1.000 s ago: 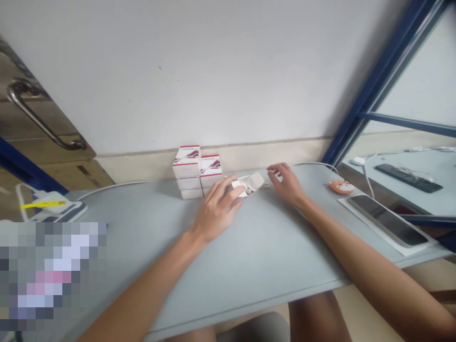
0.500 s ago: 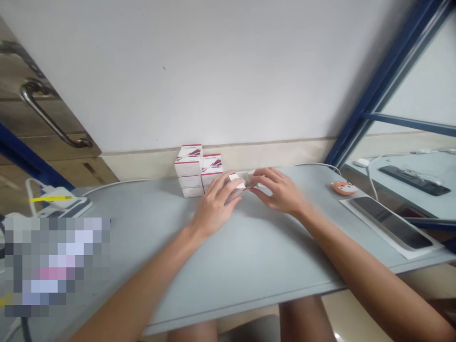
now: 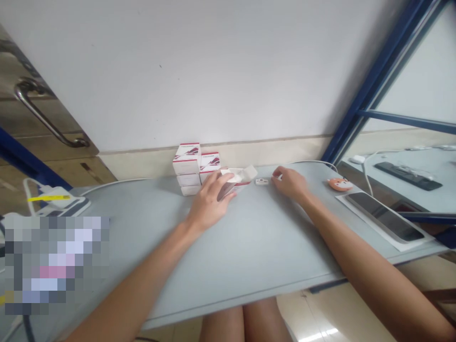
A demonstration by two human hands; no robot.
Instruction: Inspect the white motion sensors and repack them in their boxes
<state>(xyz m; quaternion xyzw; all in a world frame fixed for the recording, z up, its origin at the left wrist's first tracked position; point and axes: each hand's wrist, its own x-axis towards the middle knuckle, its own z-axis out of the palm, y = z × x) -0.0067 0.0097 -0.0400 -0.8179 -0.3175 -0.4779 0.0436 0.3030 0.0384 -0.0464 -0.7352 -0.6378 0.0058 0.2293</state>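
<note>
My left hand is closed around a small white carton with red markings, tilted on its side. The carton's flaps stand out at its right end, and its inside is partly hidden. On the desk just right of the flap lies a small flat white item with dark marks, too small to name. Beyond it my right hand rests low over the desk, fingers curled in; a bit of white shows between them. Directly behind my left hand stands a stack of similar white and red cartons.
The grey desk meets a white wall. To the right are an orange animal-faced item and a dark phone-like slab on a white sheet, beside a mirror-like panel. A white power strip with cables sits at left.
My right hand has moved right, away from the carton. The small white item now lies on the desk between them. The carton's flap shows open, and my left hand still holds it.
</note>
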